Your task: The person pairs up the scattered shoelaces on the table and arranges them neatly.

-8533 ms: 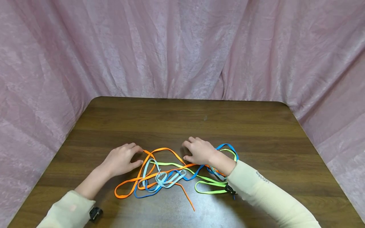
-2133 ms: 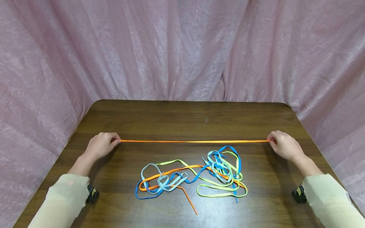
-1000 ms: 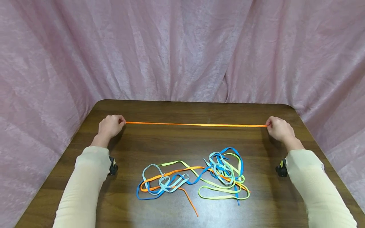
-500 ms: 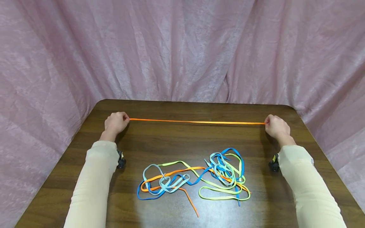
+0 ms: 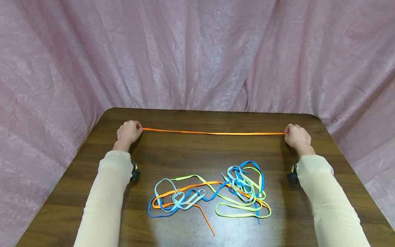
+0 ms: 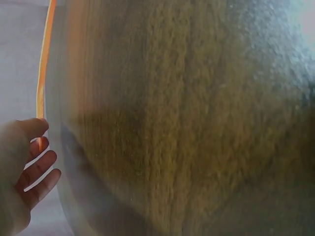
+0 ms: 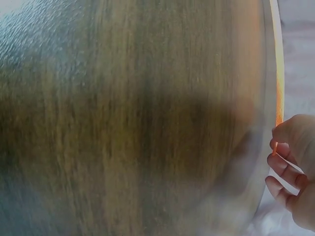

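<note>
An orange shoelace (image 5: 213, 133) runs nearly straight from side to side over the far part of the table, sagging slightly. My left hand (image 5: 129, 131) pinches its left end between thumb and index finger; in the left wrist view the lace (image 6: 44, 64) leads up from those fingertips. At the other end, my right hand (image 5: 297, 135) pinches the lace the same way, and a short tip of the lace (image 7: 280, 93) pokes out below the fingers in the right wrist view. In both wrist views the remaining fingers are loosely bent.
Nearer the front lies a tangle of laces: a light blue lace (image 5: 184, 202), a blue lace (image 5: 262, 178), a yellow-green lace (image 5: 234, 215) and another orange lace (image 5: 205, 218). The brown wooden table (image 5: 197, 154) ends at a pink curtain (image 5: 197, 55).
Both hands spread the orange lace out from the tangle, then carried it toward the far edge. Over the last second they drew slightly closer together, and the lace slackened a little. The tangle stayed put.
</note>
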Available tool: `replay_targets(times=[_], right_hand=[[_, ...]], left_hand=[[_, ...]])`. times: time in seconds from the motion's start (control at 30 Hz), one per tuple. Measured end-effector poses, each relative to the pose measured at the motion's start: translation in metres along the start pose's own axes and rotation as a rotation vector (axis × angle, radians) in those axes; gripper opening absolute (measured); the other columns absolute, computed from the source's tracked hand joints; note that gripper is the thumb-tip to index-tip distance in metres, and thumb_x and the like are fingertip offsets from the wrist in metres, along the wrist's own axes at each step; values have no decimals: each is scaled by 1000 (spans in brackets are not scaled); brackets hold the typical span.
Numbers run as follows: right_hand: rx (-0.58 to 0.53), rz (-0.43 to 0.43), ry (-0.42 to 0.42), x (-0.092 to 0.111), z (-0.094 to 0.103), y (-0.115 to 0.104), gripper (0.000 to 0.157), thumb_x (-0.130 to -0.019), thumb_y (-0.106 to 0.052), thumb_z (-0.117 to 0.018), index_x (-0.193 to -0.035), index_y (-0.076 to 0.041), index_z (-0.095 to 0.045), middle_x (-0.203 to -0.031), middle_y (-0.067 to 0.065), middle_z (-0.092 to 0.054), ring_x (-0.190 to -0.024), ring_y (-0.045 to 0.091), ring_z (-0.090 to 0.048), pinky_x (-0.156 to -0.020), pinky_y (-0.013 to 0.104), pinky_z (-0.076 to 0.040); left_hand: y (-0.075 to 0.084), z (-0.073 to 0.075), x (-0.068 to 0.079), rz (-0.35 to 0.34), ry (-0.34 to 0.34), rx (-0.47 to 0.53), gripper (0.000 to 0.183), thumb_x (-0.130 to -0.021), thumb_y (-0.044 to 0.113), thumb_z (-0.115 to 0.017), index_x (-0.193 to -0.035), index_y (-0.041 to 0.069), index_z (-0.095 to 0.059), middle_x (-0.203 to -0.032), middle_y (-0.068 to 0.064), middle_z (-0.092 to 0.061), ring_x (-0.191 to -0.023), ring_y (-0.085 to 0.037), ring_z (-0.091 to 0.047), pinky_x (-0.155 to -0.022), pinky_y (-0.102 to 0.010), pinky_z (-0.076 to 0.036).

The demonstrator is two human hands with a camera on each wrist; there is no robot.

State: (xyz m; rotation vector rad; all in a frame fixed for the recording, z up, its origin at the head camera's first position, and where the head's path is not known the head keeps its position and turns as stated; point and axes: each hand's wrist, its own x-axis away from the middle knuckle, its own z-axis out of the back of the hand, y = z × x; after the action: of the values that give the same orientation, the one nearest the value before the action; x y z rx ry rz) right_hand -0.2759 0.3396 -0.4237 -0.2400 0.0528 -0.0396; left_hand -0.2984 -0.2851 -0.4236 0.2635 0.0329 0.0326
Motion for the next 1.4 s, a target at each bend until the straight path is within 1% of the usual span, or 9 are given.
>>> replay_targets(times=[0.17, 0.33, 0.63, 0.83, 0.97, 1.1, 1.27, 1.4], right_hand=[[29, 30, -22, 0, -1, -1, 13, -77, -6, -48, -88, -6, -55, -93, 19, -52, -87, 43, -52, -61, 53, -42], [54, 45, -45, 0, -3, 0, 11, -78, -5, -48, -87, -7, -55, -90, 19, -52, -84, 42, -52, -62, 52, -42], [53, 50, -52, 1, -6, -1, 12, -78, -5, -50, -88, -7, -55, -91, 20, -52, -84, 43, -52, -64, 54, -42], [43, 45, -61, 1, -6, -1, 13, -80, -6, -48, -91, -7, -55, -93, 19, -50, -87, 43, -50, -65, 54, -42], [37, 53, -63, 2, -4, 0, 15, -80, -7, -48, -94, -6, -54, -96, 20, -49, -91, 44, -48, -66, 56, -41], [38, 79, -71, 5, -2, 2, 20, -82, -9, -49, -101, -4, -54, -100, 21, -49, -93, 46, -48, -68, 57, -41], [43, 142, -121, 10, -2, 5, 31, -87, -12, -52, -116, -2, -51, -110, 24, -48, -100, 48, -46, -76, 59, -40], [54, 169, -150, 15, 1, 5, 38, -88, -14, -53, -124, -3, -46, -116, 25, -47, -104, 48, -45, -79, 59, -39]], left_hand=[[0, -4, -2, 5, -21, -1, 14, -88, 20, -55, -91, 10, -64, -92, -13, -62, -81, -33, -57, -63, -46, -44], [1, -5, -2, 4, -28, -1, 12, -88, 20, -57, -89, 11, -64, -90, -12, -61, -80, -33, -57, -61, -45, -43], [1, -12, -3, -1, -6, -12, 9, -87, 19, -59, -87, 12, -64, -91, -12, -61, -82, -32, -57, -63, -46, -44], [1, -11, -3, -5, -5, -3, 9, -87, 18, -58, -90, 11, -63, -93, -13, -59, -85, -34, -56, -65, -47, -43], [1, -11, -3, -6, -10, 8, 11, -87, 17, -59, -93, 10, -63, -96, -14, -57, -90, -35, -55, -69, -49, -44], [-1, -9, -2, -14, -51, 9, 18, -87, 19, -58, -102, 10, -63, -104, -16, -54, -98, -37, -53, -74, -52, -43], [-3, -3, 2, -39, -108, -7, 34, -87, 21, -60, -118, 10, -57, -117, -20, -50, -107, -41, -49, -79, -57, -41], [0, 1, 6, -69, -119, -5, 39, -86, 24, -61, -123, 10, -54, -120, -21, -49, -108, -42, -49, -79, -57, -41]])
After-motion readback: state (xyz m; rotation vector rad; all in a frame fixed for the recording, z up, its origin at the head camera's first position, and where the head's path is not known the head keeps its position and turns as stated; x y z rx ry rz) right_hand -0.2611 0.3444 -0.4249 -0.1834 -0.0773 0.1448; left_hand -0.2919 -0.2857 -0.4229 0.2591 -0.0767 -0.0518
